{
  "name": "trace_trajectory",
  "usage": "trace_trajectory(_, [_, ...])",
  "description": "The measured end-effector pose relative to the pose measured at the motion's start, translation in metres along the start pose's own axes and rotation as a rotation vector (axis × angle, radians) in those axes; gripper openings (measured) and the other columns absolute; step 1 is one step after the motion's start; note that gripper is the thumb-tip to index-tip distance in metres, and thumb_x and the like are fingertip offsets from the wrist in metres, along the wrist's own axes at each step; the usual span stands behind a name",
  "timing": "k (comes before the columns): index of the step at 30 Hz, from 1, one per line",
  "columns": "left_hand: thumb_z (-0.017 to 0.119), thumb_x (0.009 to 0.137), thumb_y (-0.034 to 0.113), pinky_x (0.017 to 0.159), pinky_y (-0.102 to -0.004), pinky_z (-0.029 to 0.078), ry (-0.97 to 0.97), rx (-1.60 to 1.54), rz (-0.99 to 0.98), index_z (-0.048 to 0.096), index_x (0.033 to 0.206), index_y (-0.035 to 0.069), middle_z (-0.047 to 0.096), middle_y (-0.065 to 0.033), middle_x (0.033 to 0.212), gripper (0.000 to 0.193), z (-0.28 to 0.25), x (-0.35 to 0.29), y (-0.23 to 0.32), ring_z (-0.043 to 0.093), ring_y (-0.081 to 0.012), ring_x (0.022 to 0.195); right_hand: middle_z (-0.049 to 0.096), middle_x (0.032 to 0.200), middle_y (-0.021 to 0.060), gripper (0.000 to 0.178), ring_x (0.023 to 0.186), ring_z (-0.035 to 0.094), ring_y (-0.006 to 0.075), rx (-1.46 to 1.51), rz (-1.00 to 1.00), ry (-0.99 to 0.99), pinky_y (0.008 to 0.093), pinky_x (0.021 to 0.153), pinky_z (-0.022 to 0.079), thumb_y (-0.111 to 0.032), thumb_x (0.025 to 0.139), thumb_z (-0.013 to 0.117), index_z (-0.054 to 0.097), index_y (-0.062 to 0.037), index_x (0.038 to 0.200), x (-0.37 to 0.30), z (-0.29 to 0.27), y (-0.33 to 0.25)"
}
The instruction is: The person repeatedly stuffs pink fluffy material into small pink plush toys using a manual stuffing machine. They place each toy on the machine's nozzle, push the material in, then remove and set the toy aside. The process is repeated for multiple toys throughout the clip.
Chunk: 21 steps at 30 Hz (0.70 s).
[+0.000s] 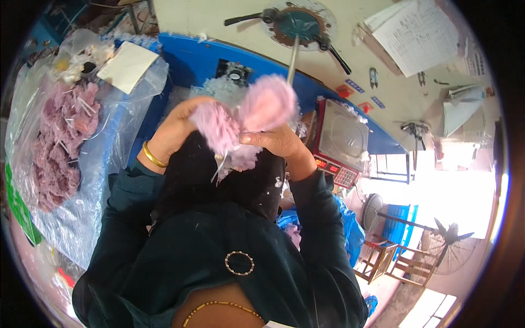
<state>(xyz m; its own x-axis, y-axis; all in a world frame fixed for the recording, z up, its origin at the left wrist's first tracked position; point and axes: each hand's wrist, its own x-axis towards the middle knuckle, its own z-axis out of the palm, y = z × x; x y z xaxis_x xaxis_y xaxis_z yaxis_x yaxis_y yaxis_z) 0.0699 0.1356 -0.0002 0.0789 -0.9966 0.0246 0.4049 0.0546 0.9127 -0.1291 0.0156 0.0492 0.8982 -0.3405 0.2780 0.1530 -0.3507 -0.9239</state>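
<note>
Both my hands are above my lap, holding a pink fluffy plush piece. My left hand wraps its left side; most of those fingers are behind the fabric. With the thumb pressed on the plush, my right hand grips it from the right. A rounded, blurred lobe of pink plush stands up between the hands, close to the lower end of a thin metal tube. I cannot tell whether the tube touches it. A white strip hangs from the lower edge of the plush.
A heap of pink plush pieces lies on clear plastic at the left, near a paper sheet. White stuffing sits behind my hands. At the right are a red scale and a blue-edged table with papers.
</note>
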Motion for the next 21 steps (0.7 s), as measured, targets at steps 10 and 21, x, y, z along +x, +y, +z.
trace_trajectory(10, [0.066,0.083,0.007,0.086,-0.0269,0.047,-0.092,-0.385,-0.243,0.061,0.111,0.0,0.065,-0.0045,0.103,0.029,0.057,0.03,-0.008,0.061,-0.0121,0.095,0.061,0.113,0.0075,0.057,0.103,0.059,0.0197,0.874,0.446,0.229,0.0327,0.091,0.045,-0.003,0.073,0.073,0.05,-0.0013,0.125,-0.029,-0.021,0.01])
trace_trajectory(21, [0.064,0.079,0.001,0.082,-0.0257,0.044,-0.147,0.168,0.112,0.059,0.091,0.002,0.056,-0.0037,0.099,0.013,0.056,0.023,-0.031,0.054,-0.0124,0.092,0.059,0.109,0.004,0.046,0.102,0.055,0.0167,0.356,0.345,0.023,0.0326,0.086,0.047,-0.01,0.076,0.074,0.056,-0.0033,0.117,-0.065,-0.031,0.021])
